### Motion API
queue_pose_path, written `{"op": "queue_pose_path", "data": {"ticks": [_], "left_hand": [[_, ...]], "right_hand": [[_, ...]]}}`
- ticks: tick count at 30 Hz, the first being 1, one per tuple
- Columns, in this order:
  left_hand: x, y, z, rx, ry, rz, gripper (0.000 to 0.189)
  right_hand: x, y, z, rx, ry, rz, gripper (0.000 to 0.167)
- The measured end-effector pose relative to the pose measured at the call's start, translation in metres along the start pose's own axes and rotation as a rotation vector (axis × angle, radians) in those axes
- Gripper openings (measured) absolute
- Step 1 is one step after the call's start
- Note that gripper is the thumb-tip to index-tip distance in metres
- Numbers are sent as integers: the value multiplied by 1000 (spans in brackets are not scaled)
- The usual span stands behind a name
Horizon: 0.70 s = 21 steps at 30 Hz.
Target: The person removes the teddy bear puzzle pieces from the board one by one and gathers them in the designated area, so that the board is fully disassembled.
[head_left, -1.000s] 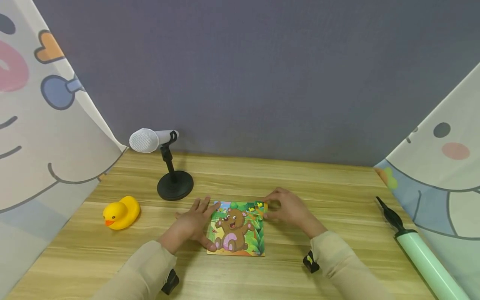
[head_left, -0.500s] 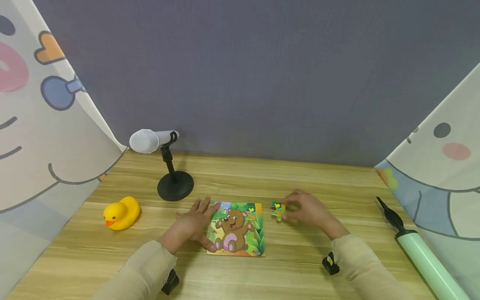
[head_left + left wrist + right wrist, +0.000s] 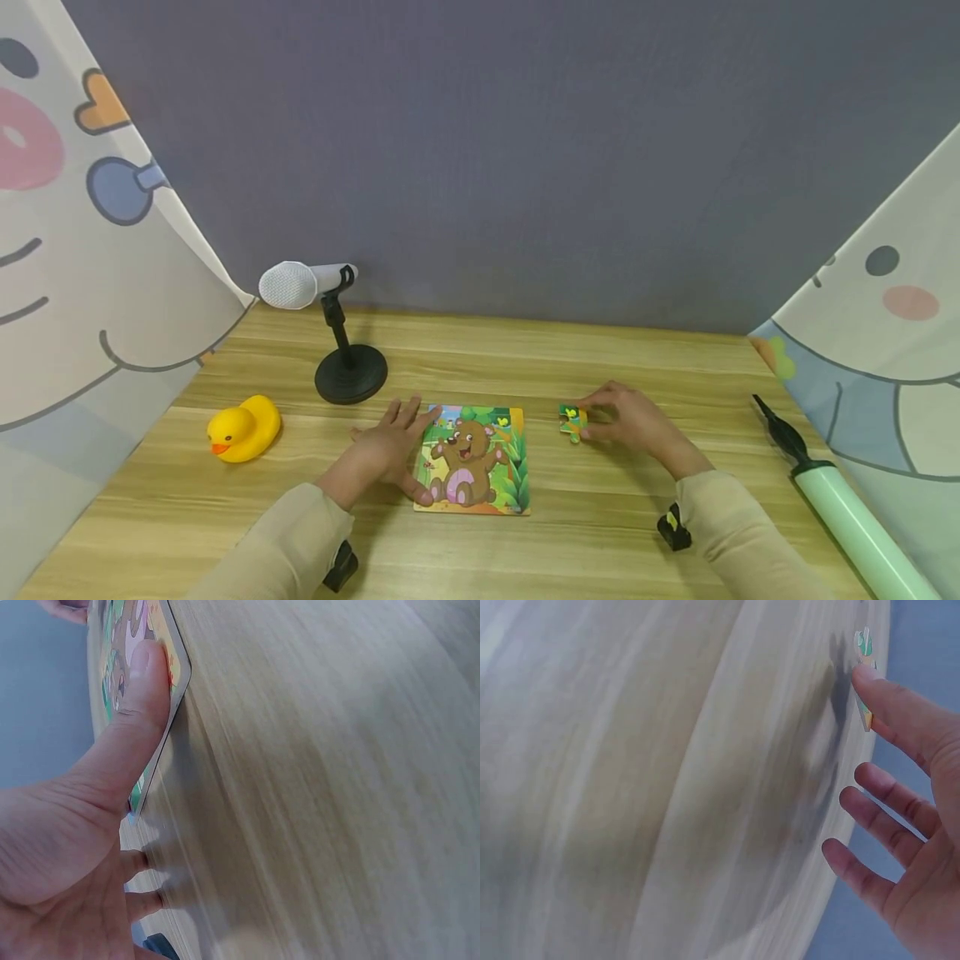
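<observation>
A square jigsaw puzzle (image 3: 467, 487) with a smiling brown bear lies flat on the wooden table. My left hand (image 3: 382, 454) spreads along its left side, thumb (image 3: 142, 694) resting on the near left corner and a fingertip at the far left corner. To the right of the puzzle, my right hand (image 3: 633, 425) pinches a small jigsaw piece (image 3: 572, 422) between thumb and forefinger. This piece is green and orange with a yellow bird and a rounded tab on its near edge. In the right wrist view the piece (image 3: 865, 646) appears nearly edge-on, the other fingers held apart from it.
A yellow rubber duck (image 3: 243, 429) sits at the left. Behind it, a white microphone (image 3: 291, 285) is mounted on a black stand (image 3: 351, 375). A pale green hand pump (image 3: 855, 521) with a black nozzle lies along the right edge. A grey panel (image 3: 495, 158) rises behind the table.
My right hand has drawn the jigsaw piece away from the puzzle's far right corner, moving right across the table. The left hand and the puzzle have stayed put.
</observation>
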<state>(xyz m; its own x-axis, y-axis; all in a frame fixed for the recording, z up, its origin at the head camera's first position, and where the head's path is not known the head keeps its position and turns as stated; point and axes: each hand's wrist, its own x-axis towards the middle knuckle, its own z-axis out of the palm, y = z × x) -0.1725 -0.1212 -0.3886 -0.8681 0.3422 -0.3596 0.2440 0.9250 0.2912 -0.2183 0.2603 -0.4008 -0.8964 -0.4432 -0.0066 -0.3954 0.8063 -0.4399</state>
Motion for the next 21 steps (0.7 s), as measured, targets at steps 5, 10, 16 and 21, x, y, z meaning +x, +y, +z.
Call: {"op": "queue_pose_path", "data": {"ticks": [5, 10, 16, 21], "left_hand": [[0, 0, 1, -2, -3, -2, 127], [1, 0, 1, -4, 3, 6, 128], [0, -1, 1, -9, 9, 11, 127], [1, 0, 1, -6, 13, 10, 127]], "right_hand": [[-2, 3, 1, 44, -20, 7, 47], [-3, 5, 3, 66, -23, 12, 48], [-3, 7, 6, 75, -34, 28, 49], [-3, 6, 5, 55, -50, 23, 51]]}}
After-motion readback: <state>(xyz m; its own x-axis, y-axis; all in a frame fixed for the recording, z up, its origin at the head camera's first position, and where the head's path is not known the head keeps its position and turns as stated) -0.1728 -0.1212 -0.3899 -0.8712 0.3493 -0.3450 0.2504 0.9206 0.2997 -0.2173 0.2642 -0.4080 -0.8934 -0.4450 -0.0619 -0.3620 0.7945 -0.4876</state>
